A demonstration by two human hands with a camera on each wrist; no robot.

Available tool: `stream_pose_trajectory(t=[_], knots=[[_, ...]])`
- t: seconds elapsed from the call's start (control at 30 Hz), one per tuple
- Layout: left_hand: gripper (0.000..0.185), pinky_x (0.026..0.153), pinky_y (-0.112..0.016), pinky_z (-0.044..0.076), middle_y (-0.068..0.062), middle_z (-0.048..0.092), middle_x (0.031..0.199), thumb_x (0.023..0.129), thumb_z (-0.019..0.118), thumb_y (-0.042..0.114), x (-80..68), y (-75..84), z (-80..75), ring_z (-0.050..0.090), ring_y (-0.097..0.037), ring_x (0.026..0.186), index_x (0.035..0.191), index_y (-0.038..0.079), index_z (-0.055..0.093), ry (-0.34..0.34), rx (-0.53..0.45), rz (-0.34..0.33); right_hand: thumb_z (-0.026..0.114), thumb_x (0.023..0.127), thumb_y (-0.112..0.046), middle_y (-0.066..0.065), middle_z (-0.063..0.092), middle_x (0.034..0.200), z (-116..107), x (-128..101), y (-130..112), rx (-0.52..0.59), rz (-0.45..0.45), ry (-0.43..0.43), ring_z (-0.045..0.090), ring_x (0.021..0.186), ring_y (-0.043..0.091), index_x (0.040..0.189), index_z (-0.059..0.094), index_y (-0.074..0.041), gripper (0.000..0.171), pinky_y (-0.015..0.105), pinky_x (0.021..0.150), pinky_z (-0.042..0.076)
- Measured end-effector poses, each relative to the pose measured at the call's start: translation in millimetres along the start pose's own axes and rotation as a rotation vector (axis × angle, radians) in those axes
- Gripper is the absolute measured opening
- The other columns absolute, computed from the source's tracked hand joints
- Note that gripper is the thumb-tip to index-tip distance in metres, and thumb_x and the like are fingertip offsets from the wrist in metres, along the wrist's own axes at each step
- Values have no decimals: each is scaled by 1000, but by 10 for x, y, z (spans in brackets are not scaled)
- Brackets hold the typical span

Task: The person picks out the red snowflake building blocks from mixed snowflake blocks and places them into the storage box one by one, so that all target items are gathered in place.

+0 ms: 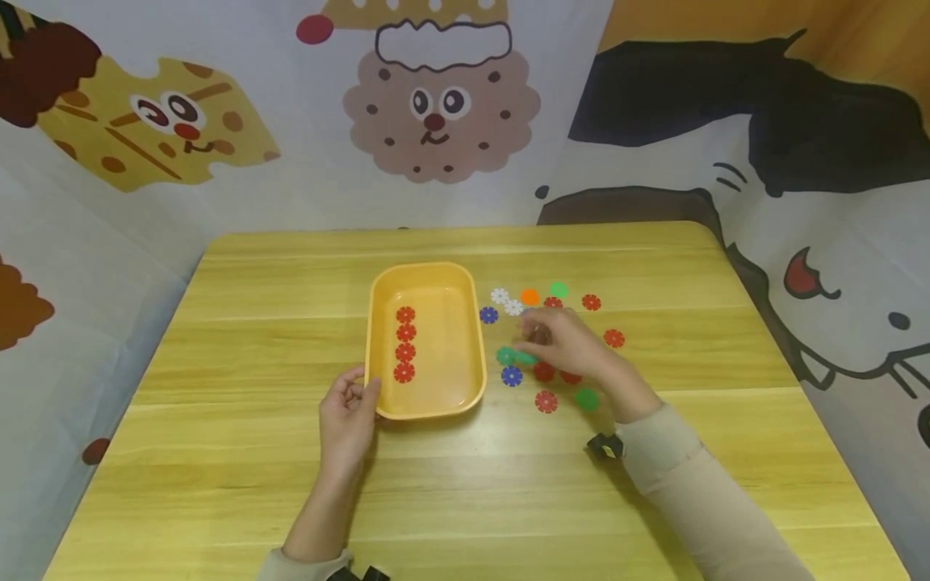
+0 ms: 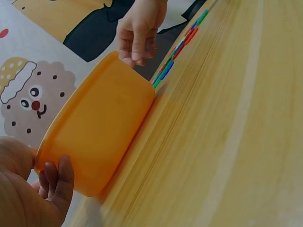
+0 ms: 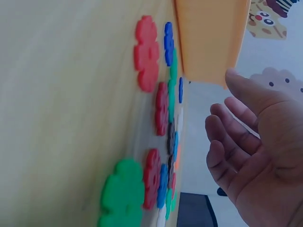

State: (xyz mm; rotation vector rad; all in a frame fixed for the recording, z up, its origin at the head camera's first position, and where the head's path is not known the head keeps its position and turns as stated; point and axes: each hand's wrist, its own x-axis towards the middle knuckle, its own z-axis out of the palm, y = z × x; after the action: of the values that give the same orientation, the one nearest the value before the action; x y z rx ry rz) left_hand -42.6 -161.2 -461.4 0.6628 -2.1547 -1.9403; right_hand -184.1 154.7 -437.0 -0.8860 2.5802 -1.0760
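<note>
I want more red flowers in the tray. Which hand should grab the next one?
Probably the right hand: it hovers open over the loose red flower discs, while the left hand holds the orange tray.

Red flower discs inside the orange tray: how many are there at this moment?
4. The red discs lie in a single lengthwise row on the left half of the orange tray floor, one behind another. None looks hidden there.

A playroom corner: cartoon cookie wall cloth, low wooden table.
</note>
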Motion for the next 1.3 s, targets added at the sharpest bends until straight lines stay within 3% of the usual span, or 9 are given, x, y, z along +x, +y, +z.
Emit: stream_pose_trajectory(t=[0.27,0.53,0.73,1.1,1.3], knots=[[28,57,-22,58,-18,60,90,101,63,13,1,-8,0,60,-12,66,125,0,61,-1,-5,7,81,87,-13,-2,69,90,-27,-122,107,-29,46,-58,65,82,14,99,70,-6,17,30,76,59],[28,56,-21,56,-17,60,89,100,64,14,11,13,2,59,-11,64,125,0,61,-5,3,7,86,81,-23,-5,63,80,-64,-214,184,-99,72,-155,58,73,14,91,69,-13,23,30,68,56],[30,56,-21,55,-16,60,91,101,64,16,-1,12,-4,58,-11,66,127,1,60,-11,7,-13,88,78,-18,-1,60,76,-78,-281,225,-61,112,-231,53,69,16,95,70,-10,26,30,62,54],[30,58,-23,58,-17,61,93,100,65,15,-18,-24,-11,61,-16,69,126,1,60,-15,-12,-21,83,83,-12,-1,54,70,-61,-318,234,-44,114,-266,48,64,13,92,65,-7,20,25,57,46],[28,58,-25,60,-18,61,91,100,64,13,-12,-35,-12,63,-19,70,125,0,60,-18,-28,-1,85,80,-11,1,55,76,-26,-308,234,-67,100,-220,48,68,14,88,60,-11,26,25,58,47]])
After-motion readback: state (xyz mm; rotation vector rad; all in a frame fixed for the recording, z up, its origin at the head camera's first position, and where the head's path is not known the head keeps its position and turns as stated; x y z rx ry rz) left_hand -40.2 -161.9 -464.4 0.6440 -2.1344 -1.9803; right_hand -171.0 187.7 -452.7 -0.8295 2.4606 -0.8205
